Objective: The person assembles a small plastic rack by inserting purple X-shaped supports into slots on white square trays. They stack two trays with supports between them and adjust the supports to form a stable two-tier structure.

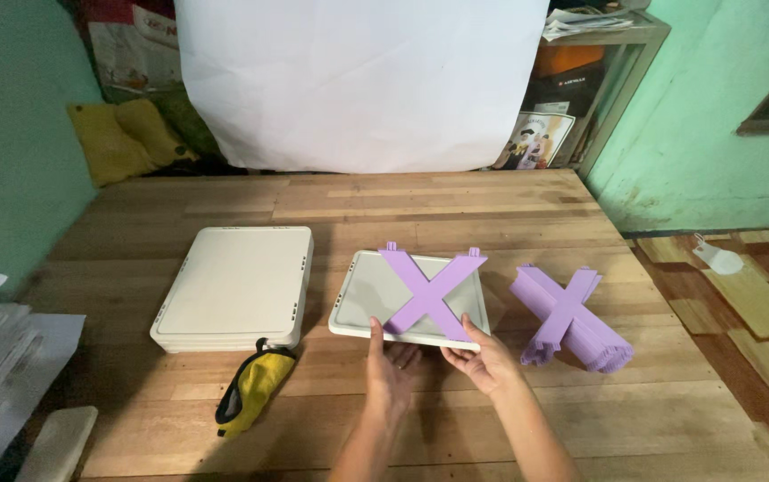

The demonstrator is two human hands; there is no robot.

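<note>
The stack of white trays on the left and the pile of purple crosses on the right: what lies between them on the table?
In the head view, a single white tray with one purple cross on it lies between them; both hands hold its near edge.

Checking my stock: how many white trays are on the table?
At least 2: a stack of white trays at left, its count unclear, and one white tray under the purple cross, held by both hands.

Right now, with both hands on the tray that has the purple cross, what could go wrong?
The purple cross overhangs the white tray at its far edge; it may slide off if the tray tilts. The left hand and right hand hold only the near edge. The stack of crosses lies close, easily bumped.
</note>
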